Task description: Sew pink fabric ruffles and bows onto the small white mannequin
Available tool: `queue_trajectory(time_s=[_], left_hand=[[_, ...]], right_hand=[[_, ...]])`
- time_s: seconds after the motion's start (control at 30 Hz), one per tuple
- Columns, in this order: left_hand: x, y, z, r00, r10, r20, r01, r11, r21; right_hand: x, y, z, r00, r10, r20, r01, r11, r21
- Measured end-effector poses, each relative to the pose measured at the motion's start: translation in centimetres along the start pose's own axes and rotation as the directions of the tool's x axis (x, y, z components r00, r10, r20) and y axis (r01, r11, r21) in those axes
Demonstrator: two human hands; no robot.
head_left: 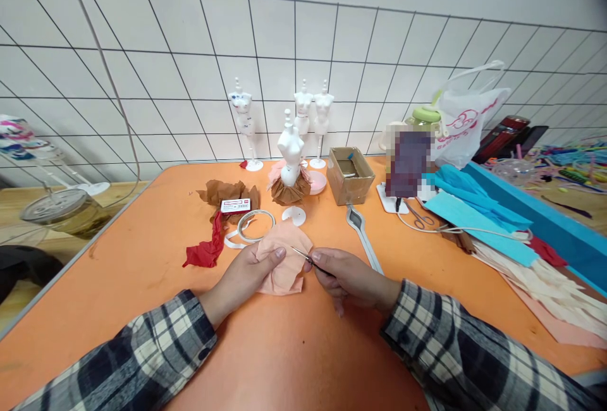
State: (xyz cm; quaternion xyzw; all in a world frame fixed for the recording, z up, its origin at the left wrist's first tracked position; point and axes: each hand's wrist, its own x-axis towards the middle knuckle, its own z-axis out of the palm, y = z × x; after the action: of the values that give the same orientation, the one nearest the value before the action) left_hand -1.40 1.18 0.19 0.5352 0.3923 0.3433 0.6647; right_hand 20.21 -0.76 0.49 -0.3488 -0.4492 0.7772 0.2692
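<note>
Over the front half of the table, my left hand (253,270) pinches a sheet of peach crepe paper (284,272) between thumb and fingers. The paper is wrinkled and folded in layers. My right hand (344,275) is closed around a pair of small scissors (310,260), whose thin pointed blades lie against the paper's right side. Its fingers partly hide the handles. Just beyond the paper stands a white mini mannequin (291,145) with a gathered brown paper skirt (289,191) and some pink paper about its base.
Left of the paper lie a tape roll (257,226), red crepe paper (205,254), brown crepe paper (222,193) and a small box (236,206). Behind are more mannequins (245,120) and a cardboard box (351,177). To the right are a phone (408,161), other scissors (420,217) and blue paper (484,224).
</note>
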Motion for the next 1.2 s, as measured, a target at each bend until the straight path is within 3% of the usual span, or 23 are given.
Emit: queue_trajectory(time_s=[0.3,1.2], left_hand=[[-0.02,-0.12,-0.01,0.999,-0.022,0.032,0.024,0.998,-0.05],[0.05,-0.52,-0.33,0.999,-0.017,-0.051,0.013,0.997,-0.077]], right_hand=[[-0.01,0.0,0.05,1.0,0.006,0.005,-0.006,1.0,0.006],[0.01,0.11,-0.21,1.0,-0.013,0.009,0.013,1.0,0.005]])
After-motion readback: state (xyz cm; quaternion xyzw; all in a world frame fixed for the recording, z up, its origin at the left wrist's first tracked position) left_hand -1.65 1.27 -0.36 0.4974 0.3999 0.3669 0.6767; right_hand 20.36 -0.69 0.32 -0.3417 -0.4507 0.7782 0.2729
